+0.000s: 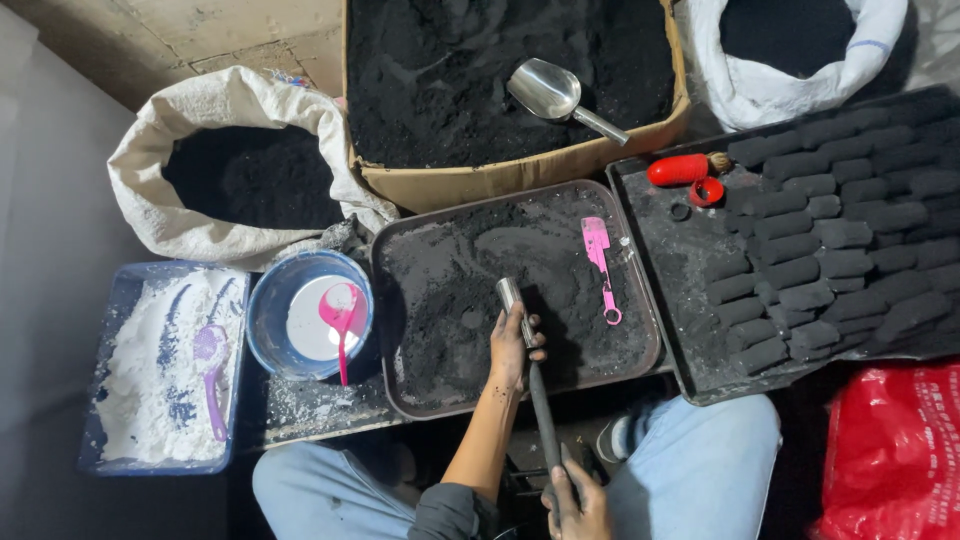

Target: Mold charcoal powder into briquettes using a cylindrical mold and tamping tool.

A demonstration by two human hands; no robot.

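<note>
My left hand (515,345), blackened with dust, grips a long metal tube (540,400) near its shiny upper end, which rests in the black powder of a dark tray (640,300). My right hand (575,500) holds the tube's lower end close to my lap. A pink spatula (600,262) lies on the powder at the tray's right side. The tube slants from my lap up to the tray's middle.
A tray of several black cylindrical briquettes (830,250) with a red capsule-shaped mould (680,170) is at right. A cardboard box of black powder (520,175) holds a metal scoop (550,92). A blue bowl with a pink spoon (340,310), a bin of white powder (165,370), two sacks and a red bag (895,450) surround.
</note>
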